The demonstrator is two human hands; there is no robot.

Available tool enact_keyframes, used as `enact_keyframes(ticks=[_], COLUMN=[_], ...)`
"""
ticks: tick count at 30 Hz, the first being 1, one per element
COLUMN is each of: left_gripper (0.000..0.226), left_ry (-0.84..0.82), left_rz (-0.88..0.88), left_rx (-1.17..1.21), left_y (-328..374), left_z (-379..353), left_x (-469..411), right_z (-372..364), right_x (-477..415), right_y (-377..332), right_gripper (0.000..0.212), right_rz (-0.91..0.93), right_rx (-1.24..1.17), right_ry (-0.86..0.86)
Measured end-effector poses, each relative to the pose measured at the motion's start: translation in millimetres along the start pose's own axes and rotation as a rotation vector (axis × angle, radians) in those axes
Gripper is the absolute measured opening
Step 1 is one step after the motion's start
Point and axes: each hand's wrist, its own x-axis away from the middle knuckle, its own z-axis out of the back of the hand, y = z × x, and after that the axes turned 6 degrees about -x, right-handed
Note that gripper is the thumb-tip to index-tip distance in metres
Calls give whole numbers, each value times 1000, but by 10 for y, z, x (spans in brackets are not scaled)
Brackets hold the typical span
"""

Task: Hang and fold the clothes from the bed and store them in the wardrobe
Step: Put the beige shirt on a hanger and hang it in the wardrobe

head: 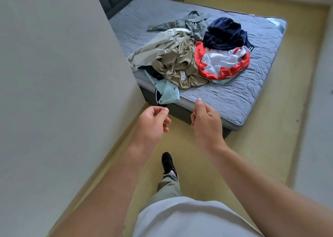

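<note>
Left hand (155,122) and right hand (205,123) are being held loosely curled, grasping nothing, just before the bed (234,100); the heap of clothes (182,64) is being left unsorted on the bed; seemingly nothing is being stored yet.

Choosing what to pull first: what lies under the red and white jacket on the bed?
A strip of light blue fabric peeks from under the red and white jacket at its near edge. How far it extends, and anything else beneath, is covered.
</note>
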Motion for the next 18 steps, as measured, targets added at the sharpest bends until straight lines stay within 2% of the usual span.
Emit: enact_keyframes(ticks=[4, 9, 18], left_gripper=[14, 15, 14], left_ry=[-42, -96, -137], left_rz=[35, 97, 154], left_rx=[-15, -30, -77], left_y=[150, 551, 912], left_z=[127, 312, 164], left_x=[-1012, -2193, -3701], right_z=[-484, -1005, -1426], right_x=[-853, -1781, -3294], right_y=[-90, -306, -289], right_gripper=[42, 54, 43], right_rz=[-13, -1, -143], right_rx=[19, 43, 139], right_ry=[27, 50, 106])
